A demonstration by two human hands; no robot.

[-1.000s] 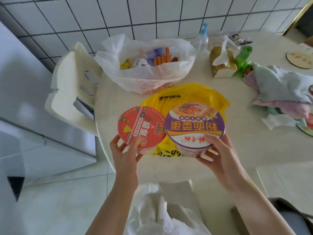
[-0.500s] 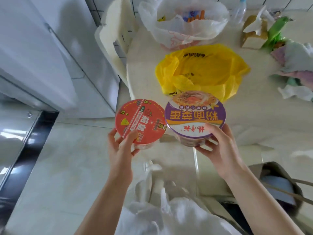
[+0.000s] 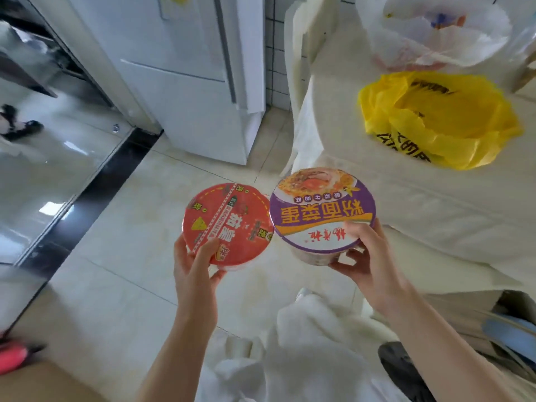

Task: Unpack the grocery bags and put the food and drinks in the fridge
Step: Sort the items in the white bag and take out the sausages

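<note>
Carrying two noodle bowls toward fridge
Left hand (image 3: 195, 264) gripping red bowl (image 3: 227, 223), right hand (image 3: 366, 258) gripping purple bowl (image 3: 322, 210); fridge (image 3: 185, 68) lying far left, doors closed.

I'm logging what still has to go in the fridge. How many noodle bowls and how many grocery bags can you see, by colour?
Red noodle bowl, in the left hand: 1
Purple noodle bowl, in the right hand: 1
Yellow bag, on the table: 1
White bag, on the table: 1
Total: 4
</note>
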